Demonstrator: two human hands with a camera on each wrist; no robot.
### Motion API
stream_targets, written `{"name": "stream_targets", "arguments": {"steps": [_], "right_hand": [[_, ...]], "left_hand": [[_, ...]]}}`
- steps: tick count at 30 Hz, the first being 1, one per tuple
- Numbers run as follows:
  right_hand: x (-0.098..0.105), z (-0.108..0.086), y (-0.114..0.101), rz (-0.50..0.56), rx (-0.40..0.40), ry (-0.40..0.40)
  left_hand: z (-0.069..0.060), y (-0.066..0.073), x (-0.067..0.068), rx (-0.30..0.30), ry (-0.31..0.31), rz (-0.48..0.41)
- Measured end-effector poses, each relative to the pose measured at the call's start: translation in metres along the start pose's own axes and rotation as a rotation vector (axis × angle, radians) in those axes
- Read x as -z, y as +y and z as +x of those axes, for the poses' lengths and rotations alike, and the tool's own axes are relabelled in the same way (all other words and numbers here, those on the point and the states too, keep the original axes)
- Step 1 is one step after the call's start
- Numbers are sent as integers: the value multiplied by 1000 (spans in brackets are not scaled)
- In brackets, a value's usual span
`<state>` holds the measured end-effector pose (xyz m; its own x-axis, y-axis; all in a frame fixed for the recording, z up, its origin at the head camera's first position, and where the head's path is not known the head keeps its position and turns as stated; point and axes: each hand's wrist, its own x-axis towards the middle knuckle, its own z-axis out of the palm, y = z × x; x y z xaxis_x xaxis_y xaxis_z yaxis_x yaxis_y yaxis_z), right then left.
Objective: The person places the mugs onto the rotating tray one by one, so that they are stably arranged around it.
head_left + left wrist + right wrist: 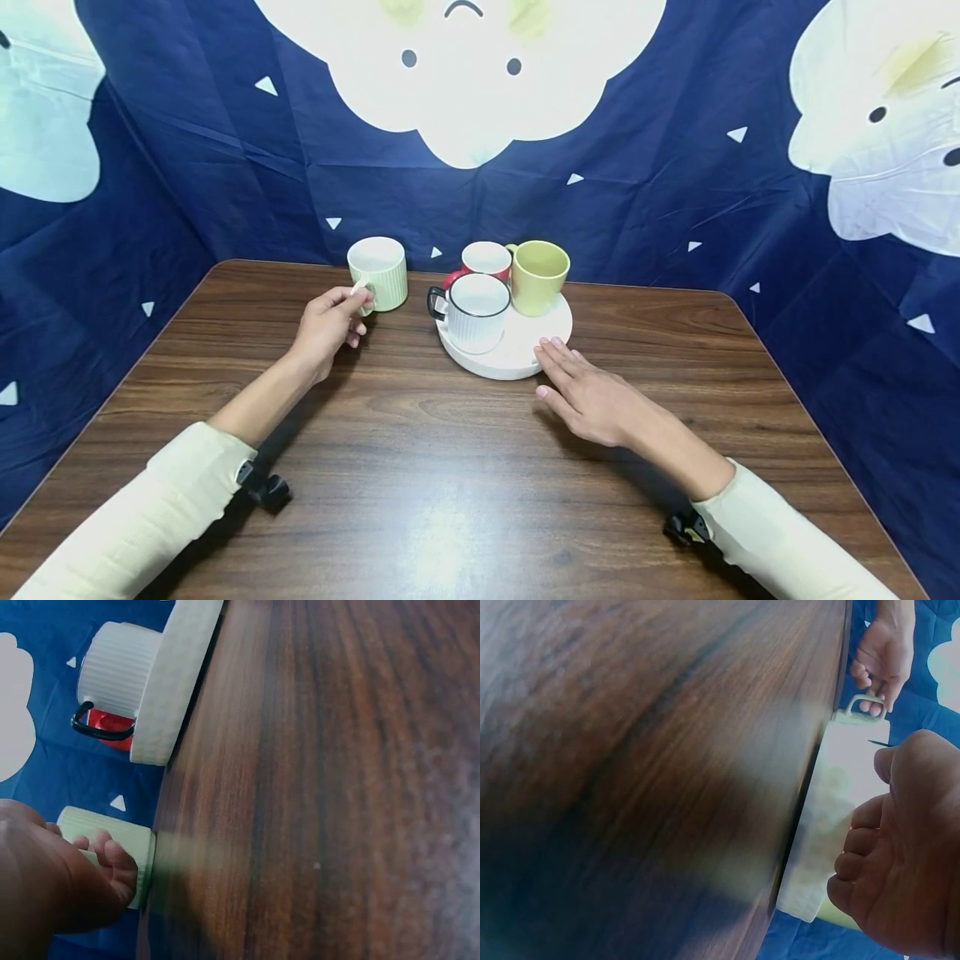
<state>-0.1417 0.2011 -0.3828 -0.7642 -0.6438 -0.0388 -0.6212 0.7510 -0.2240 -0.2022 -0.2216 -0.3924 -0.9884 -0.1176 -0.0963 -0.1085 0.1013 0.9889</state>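
A pale green ribbed mug point(379, 275) stands upright at the table's far edge, left of a round white tray point(517, 367). My left hand point(330, 325) pinches its handle between thumb and fingers; the left wrist view shows the mug point(112, 832) close to the tabletop. On the tray stand a white ribbed mug point(477, 321) with black rim and handle, a red mug point(491, 260) with a white inside, partly hidden behind it, and a yellow-green mug point(537, 283). My right hand point(588, 396), fingers straight, has its fingertips at the tray's front right rim.
The brown wood-grain table point(420, 467) reaches back to a dark blue cloth backdrop point(225, 167) printed with white clouds and small triangles. Black wrist cameras point(262, 487) sit at both cream sleeves point(150, 508).
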Motion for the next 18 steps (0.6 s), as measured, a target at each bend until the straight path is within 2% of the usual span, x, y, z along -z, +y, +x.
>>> {"name": "stream_targets", "arguments": {"steps": [3, 9, 14, 18], "right_hand": [[0, 0, 0, 1, 2, 1], [0, 0, 1, 5, 2, -1], [1, 0, 0, 5, 3, -1], [1, 0, 0, 6, 1, -2]], "left_hand": [[1, -1, 2, 20, -67, -106], [7, -2, 8, 60, -160, -249], [10, -3, 10, 79, -180, -312], [11, -3, 9, 77, -170, -317]]}}
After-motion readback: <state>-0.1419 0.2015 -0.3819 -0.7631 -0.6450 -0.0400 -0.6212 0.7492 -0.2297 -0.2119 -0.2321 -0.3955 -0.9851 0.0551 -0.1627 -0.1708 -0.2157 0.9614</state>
